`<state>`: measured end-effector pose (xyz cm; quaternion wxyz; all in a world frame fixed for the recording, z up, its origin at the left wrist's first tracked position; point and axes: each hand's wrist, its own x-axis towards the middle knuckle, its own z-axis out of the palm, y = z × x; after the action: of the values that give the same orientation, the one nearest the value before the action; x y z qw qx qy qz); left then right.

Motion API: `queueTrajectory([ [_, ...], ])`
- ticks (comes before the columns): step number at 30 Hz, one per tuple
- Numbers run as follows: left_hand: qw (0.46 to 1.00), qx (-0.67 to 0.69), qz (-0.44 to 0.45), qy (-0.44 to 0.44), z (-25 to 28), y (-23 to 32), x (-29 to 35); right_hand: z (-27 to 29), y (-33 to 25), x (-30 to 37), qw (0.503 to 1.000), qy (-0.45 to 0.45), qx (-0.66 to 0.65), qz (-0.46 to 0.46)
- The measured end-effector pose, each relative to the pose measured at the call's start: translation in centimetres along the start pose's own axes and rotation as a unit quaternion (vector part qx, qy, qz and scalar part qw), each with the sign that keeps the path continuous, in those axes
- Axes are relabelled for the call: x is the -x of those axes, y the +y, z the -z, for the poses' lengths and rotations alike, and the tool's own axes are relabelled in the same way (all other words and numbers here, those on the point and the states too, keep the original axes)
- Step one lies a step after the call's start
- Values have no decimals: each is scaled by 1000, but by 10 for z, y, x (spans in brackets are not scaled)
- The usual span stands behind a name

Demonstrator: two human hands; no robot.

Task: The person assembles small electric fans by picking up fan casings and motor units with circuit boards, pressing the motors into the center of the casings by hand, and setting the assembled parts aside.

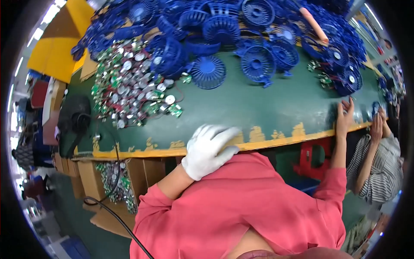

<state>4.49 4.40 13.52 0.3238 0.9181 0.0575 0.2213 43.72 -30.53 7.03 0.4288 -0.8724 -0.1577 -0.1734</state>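
My left hand (208,152), in a white glove, hovers at the table's near edge in front of my chest. Its fingers are loosely stretched and apart, with nothing visible in them. Bare and reaching out to the far right, my right hand (345,115) has fingers raised and apart. Its fingertips are just below a blue round fan housing (347,82) with a pale motor at its centre; whether they touch it I cannot tell. A large heap of small motors with green circuit boards (133,86) lies at left on the green table (215,112).
Blue slotted fan housings (221,29) pile up along the far side. A pinkish rod-shaped handle (315,26) slants over them. Beside my right arm sits a co-worker in a striped top (379,168). An open cardboard box (92,179) with more motors stands below the table, near a black cable (118,220).
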Motion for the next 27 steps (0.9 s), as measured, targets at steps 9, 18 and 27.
queueTrajectory([
  [9, 976, -124, 65, 165, 38, -32, 16, -60, -180, 74, 944, -187, -13, 270],
  [18, 934, -302, 108, 156, 57, -66, -16, -144, -218, 63, 860, -114, 122, 483],
  [27, 936, -297, 189, 1, 72, -76, -11, -151, -214, 66, 870, -92, 116, 470],
])
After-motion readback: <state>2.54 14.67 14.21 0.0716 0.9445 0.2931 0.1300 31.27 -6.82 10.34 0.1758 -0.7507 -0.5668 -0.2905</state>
